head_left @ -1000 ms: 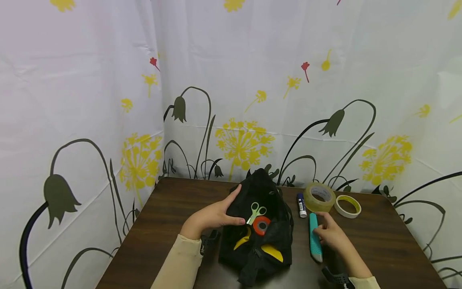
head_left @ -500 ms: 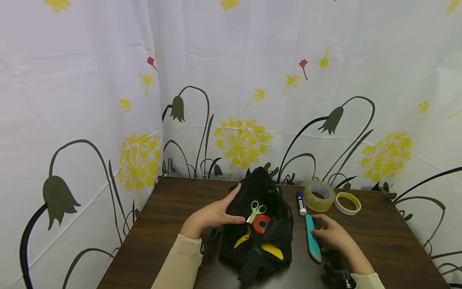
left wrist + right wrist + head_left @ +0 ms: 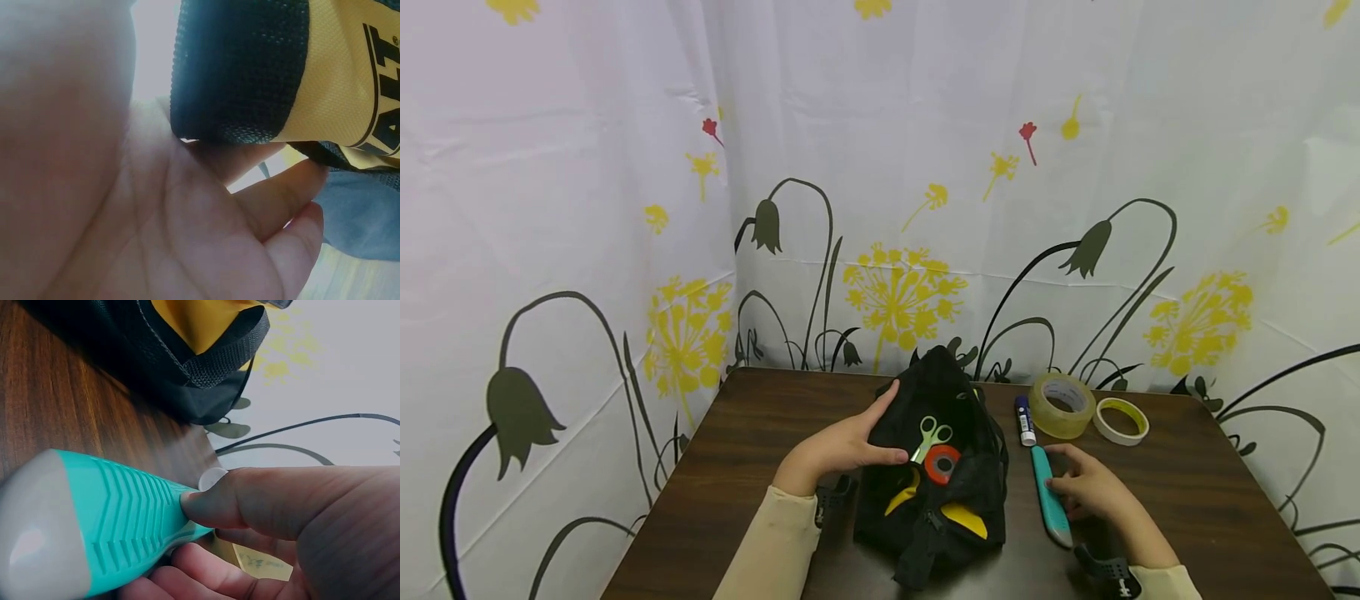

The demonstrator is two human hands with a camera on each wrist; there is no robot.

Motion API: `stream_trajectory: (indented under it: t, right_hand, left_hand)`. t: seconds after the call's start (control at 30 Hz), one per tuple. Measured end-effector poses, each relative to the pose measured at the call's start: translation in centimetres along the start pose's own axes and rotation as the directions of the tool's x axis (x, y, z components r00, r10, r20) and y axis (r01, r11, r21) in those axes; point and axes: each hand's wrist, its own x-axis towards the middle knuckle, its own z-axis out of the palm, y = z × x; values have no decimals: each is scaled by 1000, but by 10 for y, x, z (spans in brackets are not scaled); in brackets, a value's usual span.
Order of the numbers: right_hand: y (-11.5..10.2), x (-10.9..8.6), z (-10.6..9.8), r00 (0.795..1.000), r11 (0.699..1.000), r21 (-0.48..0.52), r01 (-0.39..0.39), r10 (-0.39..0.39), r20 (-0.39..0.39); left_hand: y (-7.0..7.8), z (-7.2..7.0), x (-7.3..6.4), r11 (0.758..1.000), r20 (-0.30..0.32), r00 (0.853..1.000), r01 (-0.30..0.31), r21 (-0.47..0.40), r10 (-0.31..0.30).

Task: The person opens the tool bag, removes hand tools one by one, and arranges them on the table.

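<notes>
A black and yellow tool bag (image 3: 887, 518) stands on the table with its top gaping. My left hand (image 3: 835, 454) holds its left side, thumb over the rim; in the left wrist view the fingers (image 3: 281, 194) lie against the bag's underside. Inside the bag are pale green scissors (image 3: 929, 437), a red ring-shaped roll (image 3: 941, 464) and a curved yellow piece (image 3: 902, 494). Right of the bag, my right hand (image 3: 1093, 483) pinches a teal box cutter (image 3: 1048, 492) with a ridged grip and a grey end. The right thumb presses on its ridged face (image 3: 131, 512).
Beyond the box cutter stands a blue and white glue stick (image 3: 1025, 422). A wide roll of clear tape (image 3: 1062, 407) and a narrower white tape roll (image 3: 1122, 421) lie at the back right. A floral curtain (image 3: 880, 167) hangs behind the brown table (image 3: 760, 417).
The box cutter's far end has swung slightly left, with the right hand turning along with it. The left hand and the bag have stayed in place.
</notes>
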Motion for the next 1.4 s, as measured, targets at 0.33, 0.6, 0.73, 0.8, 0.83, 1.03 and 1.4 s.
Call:
stream_trajectory:
  t: [0.33, 0.6, 0.73, 0.8, 0.83, 1.03, 1.4]
  right_hand:
    - [-1, -2, -2, 1000, 1000, 21, -1, 1, 3]
    - [-1, -1, -5, 1000, 1000, 16, -21, 21, 5]
    - [0, 0, -8, 999, 998, 36, -52, 52, 2]
    - [2, 1, -9, 998, 996, 55, -65, 66, -1]
    - [3, 1, -10, 998, 996, 62, -69, 69, -4]
    - [3, 3, -9, 994, 998, 52, -37, 43, -102]
    - [-50, -24, -1, 938, 982, 17, 191, -177, -297]
  left_hand:
    - [0, 0, 0, 1000, 0, 1000, 4, -13, -4]
    - [0, -1, 0, 1000, 1, 1000, 1, -22, 0]
    - [0, -1, 0, 1000, 3, 1000, -4, -22, 4]
    - [0, -1, 0, 1000, 3, 1000, -2, -23, 2]
    - [0, 0, -1, 1000, 4, 1000, -2, -24, 2]
    - [-1, -1, 0, 1000, 6, 1000, -6, -24, 6]
    - [-2, -1, 0, 1000, 10, 1000, -27, -1, 27]
